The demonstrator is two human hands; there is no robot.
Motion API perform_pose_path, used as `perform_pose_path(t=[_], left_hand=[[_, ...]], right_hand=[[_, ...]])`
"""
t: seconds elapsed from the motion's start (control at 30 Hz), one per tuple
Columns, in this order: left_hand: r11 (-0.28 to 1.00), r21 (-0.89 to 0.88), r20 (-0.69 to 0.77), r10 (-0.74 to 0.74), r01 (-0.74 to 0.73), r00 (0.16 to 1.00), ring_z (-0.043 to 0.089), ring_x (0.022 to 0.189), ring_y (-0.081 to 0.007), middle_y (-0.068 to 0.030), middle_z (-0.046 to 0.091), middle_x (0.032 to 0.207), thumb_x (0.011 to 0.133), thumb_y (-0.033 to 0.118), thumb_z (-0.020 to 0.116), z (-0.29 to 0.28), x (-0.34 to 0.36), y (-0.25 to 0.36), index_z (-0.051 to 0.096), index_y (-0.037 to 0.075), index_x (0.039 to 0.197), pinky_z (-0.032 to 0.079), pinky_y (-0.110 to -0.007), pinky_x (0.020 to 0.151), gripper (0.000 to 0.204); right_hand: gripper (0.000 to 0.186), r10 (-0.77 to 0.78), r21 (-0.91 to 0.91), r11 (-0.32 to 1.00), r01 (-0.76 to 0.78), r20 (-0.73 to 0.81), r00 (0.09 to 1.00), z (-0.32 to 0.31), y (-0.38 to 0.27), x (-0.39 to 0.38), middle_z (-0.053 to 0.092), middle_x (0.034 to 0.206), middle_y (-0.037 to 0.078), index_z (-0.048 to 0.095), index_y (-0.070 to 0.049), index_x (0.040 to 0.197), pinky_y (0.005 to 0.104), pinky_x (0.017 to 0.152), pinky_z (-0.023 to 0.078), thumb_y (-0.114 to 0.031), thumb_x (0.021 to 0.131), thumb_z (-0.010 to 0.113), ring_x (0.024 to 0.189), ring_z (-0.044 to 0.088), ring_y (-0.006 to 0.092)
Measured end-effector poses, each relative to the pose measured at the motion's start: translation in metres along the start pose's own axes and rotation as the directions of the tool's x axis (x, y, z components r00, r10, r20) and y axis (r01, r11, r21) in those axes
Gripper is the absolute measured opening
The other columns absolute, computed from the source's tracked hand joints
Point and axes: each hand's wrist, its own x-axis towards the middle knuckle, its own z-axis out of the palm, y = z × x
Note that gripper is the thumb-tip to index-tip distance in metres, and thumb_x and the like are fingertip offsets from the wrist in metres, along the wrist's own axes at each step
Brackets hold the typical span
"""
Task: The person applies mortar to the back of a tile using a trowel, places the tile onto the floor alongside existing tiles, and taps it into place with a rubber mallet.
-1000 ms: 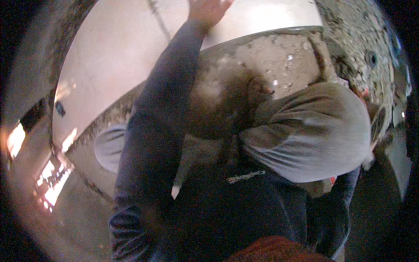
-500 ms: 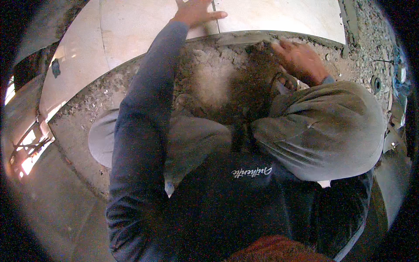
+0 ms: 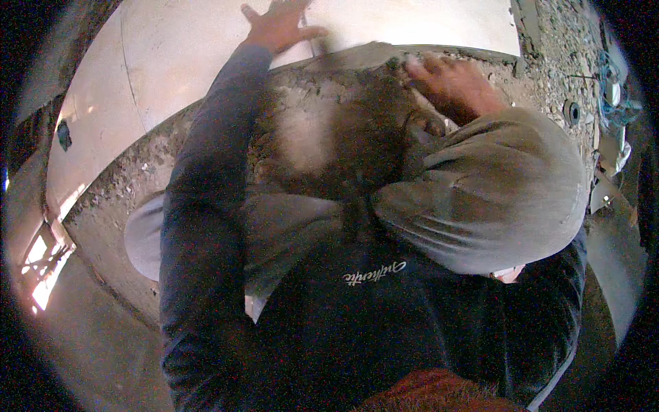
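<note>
My left hand [image 3: 278,27] lies with its fingers spread on the large pale tiles [image 3: 425,20], close to the joint between two of them. Just below the tiles' near edge is my right hand [image 3: 456,86], its fingers curled and blurred by motion. From its fingertips a flat grey strip [image 3: 371,56], rather like a trowel blade, stretches left along the tile edge. Whatever sits inside the right hand's grip is hidden. Rough grey-brown mortar or soil [image 3: 309,123] covers the ground between the tiles and my bent knees.
Gravelly ground [image 3: 549,62] borders the tiles on the right, with a dark ring [image 3: 572,112] on it. Beyond that lies a blue tangle [image 3: 614,89]. On the left, a dark patch [image 3: 64,135] marks the tile surface. My right knee [image 3: 508,185] is beside the right forearm.
The whole view has shifted, so everything stands slightly farther left. My left hand stays spread on the tiles. The right hand remains by the tile edge, more blurred than before.
</note>
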Motion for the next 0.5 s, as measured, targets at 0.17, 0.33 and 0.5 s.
perform_pose_path(t=[0.17,0.33,0.5], left_hand=[[0.999,0.032,0.056,-0.028,0.026,0.998,0.003,0.155,-0.0350,-0.0055,0.007,0.170,0.082,0.069,0.067,-0.007,0.010,0.015,0.018,0.023,0.161,0.002,-0.083,0.107,0.103],[0.984,0.171,-0.196,0.092,-0.059,0.976,0.012,0.155,-0.0352,-0.0004,0.013,0.169,0.075,0.080,0.062,0.045,0.025,-0.026,0.023,0.035,0.159,0.011,-0.088,0.101,0.103],[0.977,0.212,-0.173,0.070,-0.032,0.982,0.010,0.155,-0.0342,0.0002,0.014,0.169,0.076,0.077,0.065,0.040,0.021,-0.024,0.023,0.035,0.159,0.015,-0.086,0.101,0.102]], right_hand=[[0.042,-0.036,0.017,0.999,0.037,-0.049,0.998,0.019,-0.010,0.015,0.063,0.108,0.015,0.047,-0.005,0.131,0.0458,0.073,0.056,-0.014,0.091,0.057,0.093,0.069,0.0353],[0.044,0.187,0.023,0.981,-0.191,0.132,0.974,0.016,0.017,-0.022,0.064,0.120,0.018,0.048,-0.011,0.135,0.0469,0.076,0.055,-0.013,0.092,0.056,0.097,0.069,0.0358],[0.043,0.382,-0.256,0.908,-0.333,0.174,0.908,0.038,0.134,-0.136,0.066,0.117,0.016,0.053,-0.016,0.139,0.0463,0.079,0.055,-0.016,0.096,0.054,0.096,0.069,0.0341]])
